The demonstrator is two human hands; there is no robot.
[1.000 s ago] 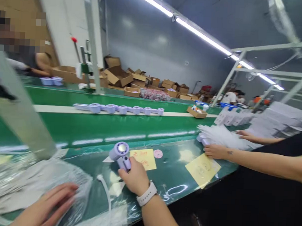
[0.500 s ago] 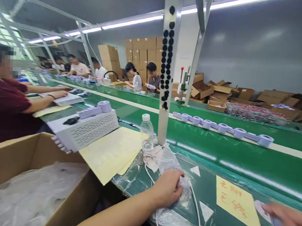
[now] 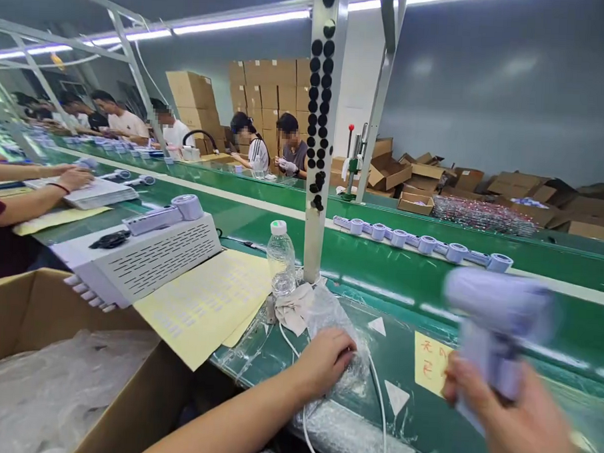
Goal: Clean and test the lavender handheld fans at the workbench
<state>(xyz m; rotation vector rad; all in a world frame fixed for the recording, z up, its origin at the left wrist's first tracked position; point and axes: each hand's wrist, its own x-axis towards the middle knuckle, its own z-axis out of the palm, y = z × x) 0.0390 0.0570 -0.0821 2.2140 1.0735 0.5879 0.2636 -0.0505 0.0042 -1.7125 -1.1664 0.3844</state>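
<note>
We open wide on the green conveyor belt (image 3: 429, 285) running across the hall, co-workers seated along its far side. On our left is an open cardboard box (image 3: 38, 308) lined with plastic film, and beyond it a white slotted unit (image 3: 145, 260) sits beside yellow sheets (image 3: 203, 302). A metal post (image 3: 319, 154) dotted with black pads rises from the bench, with a water bottle (image 3: 281, 255) at its foot. Out on the belt lies a row of lilac fans (image 3: 421, 244).

Now to our own hands. Our left hand (image 3: 326, 361) is down on the heap of clear plastic bags (image 3: 338, 315) near the post, fingers curled onto the film. We cannot tell whether they are pinching a bag or only pressing on it. Our right hand (image 3: 513, 423) is wrapped tight round the handle of a handheld fan (image 3: 498, 315), which is up in the air over the bench edge at lower right, blurred, above the yellow note (image 3: 429, 362).

We read this as one hand readying a bag while the other carries the fan. From here, the call is for one bag separated and its mouth opened, and the fan steadied and lined up head-first
</note>
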